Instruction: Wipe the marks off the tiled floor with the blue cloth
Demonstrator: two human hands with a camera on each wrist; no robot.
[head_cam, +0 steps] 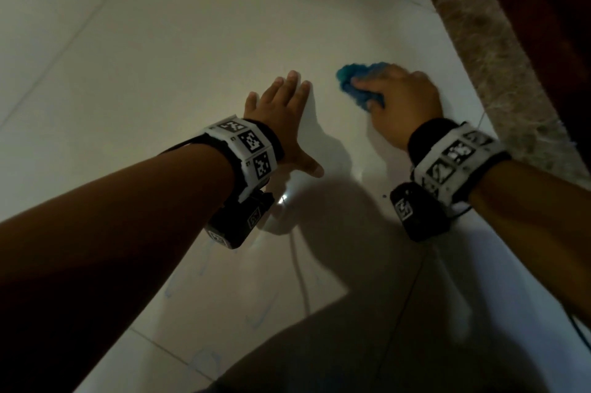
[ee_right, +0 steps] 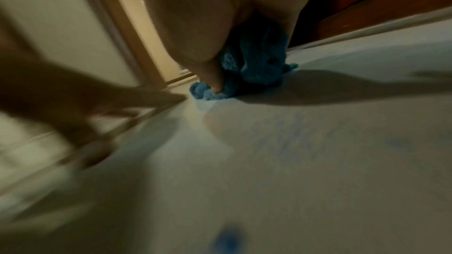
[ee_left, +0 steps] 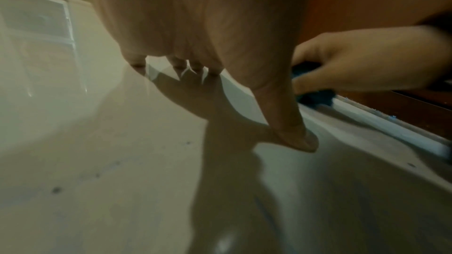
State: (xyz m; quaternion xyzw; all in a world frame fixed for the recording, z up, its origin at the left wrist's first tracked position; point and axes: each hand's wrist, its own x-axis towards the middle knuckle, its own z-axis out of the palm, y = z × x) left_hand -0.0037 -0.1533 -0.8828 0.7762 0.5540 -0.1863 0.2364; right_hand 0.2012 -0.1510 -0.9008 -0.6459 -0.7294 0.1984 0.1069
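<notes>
Where gripped, blue cloth [head_cam: 358, 85] half hidden.

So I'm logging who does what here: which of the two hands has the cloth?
The right hand, nearest the rug, grips the bunched blue cloth against the floor; the left hand rests flat and empty.

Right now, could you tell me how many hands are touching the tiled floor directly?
1. The left hand rests flat, fingers spread, on the tiled floor. The right hand grips the blue cloth and presses it down instead; any contact beneath it is hidden.
</notes>
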